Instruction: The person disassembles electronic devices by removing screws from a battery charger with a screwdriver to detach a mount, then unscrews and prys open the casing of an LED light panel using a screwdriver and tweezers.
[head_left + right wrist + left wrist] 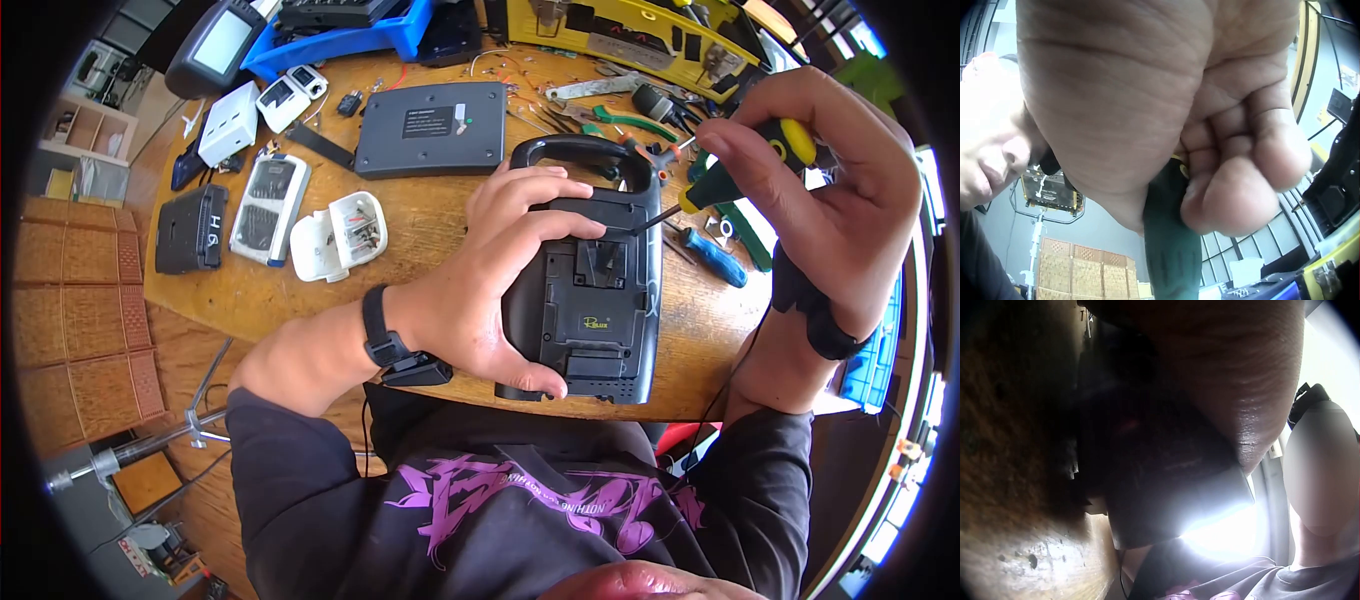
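Observation:
A black device [610, 345] with a carry handle at its far end and a yellow printed label lies on the bench near its front edge. My left hand [490, 265] rests across its left side, fingers spread over the upper part and thumb on the near end. In the left wrist view the device [1160, 469] is a dark, blurred shape under the palm. My right hand [840, 180] grips a green and yellow screwdriver [715, 188], tilted, its tip at the device's upper right edge. In the right wrist view, fingers curl round the green screwdriver handle [1172, 250].
Pliers [630, 122] and a blue-handled screwdriver [715, 258] lie right of the device. A grey flat case [432, 130] lies behind. On the left are an open white box [340, 237] of small parts and a bit set [270, 210]. Blue [340, 45] and yellow bins [640, 45] stand at the back.

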A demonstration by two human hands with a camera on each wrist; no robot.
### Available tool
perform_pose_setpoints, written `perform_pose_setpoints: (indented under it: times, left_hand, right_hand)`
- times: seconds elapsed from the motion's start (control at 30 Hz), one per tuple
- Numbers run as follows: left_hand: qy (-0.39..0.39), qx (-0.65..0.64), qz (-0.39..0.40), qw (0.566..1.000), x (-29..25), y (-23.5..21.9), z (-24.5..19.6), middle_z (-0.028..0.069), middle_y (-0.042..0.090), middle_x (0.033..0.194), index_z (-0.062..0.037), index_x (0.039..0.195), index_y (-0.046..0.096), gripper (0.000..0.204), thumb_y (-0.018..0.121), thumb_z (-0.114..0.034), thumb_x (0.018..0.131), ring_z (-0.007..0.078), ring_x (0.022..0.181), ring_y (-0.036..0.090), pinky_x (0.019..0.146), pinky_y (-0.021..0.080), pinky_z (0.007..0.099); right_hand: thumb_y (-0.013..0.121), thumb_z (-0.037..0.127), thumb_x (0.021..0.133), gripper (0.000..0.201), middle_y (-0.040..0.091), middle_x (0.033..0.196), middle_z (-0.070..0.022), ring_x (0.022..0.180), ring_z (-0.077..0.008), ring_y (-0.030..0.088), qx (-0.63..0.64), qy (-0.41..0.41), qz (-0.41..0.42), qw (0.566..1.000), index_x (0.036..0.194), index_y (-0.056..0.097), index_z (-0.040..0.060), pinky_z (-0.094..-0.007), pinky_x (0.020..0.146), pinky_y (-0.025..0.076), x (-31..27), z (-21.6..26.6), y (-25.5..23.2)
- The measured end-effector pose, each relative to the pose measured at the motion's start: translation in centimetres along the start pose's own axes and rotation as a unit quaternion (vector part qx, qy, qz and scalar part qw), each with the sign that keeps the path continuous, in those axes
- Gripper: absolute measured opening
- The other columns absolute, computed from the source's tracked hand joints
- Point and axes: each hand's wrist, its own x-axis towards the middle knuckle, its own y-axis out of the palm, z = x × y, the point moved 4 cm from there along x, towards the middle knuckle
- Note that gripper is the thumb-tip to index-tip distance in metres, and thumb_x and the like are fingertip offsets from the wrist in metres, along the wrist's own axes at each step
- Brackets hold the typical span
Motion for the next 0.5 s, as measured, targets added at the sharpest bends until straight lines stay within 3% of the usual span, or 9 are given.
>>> perform_pose_setpoints:
  times: [0.27,0.43,0.5]
  left_hand:
    - [-0.005,0.003,0.010,1.000,0.0,0.0,0.1,0.0189,0.045,0.147,-0.0081,0.141,0.053,0.109,0.087,-0.073,0.060,0.0415,0.140,0.036,0.118,0.020,0.0580]
    - [-0.007,0.002,0.010,1.000,0.1,0.1,0.1,0.0191,0.044,0.147,-0.0082,0.141,0.053,0.109,0.086,-0.074,0.060,0.0417,0.140,0.036,0.118,0.020,0.0582]
    - [-0.005,0.003,0.006,1.000,0.1,0.1,0.1,0.0191,0.044,0.147,-0.0082,0.141,0.053,0.109,0.086,-0.074,0.060,0.0417,0.139,0.036,0.118,0.020,0.0583]
  right_hand:
    - [0.080,-0.004,0.084,0.012,0.070,0.085,-0.0075,0.075,-0.0128,0.065,0.020,-0.053,-0.064,0.996,0.094,0.073,-0.0057,-0.0235,0.067,0.048,-0.6,-0.5,-0.6]
    - [0.081,0.003,0.088,0.012,0.068,0.084,-0.0039,0.072,-0.0067,0.062,-0.007,0.087,-0.078,0.993,0.094,0.073,-0.0038,-0.0213,0.062,0.046,0.2,-0.2,0.1]
    - [0.081,0.004,0.087,0.012,0.068,0.082,-0.0044,0.070,-0.0070,0.063,-0.018,0.082,-0.083,0.993,0.093,0.073,-0.0037,-0.0214,0.061,0.046,0.5,0.2,0.3]
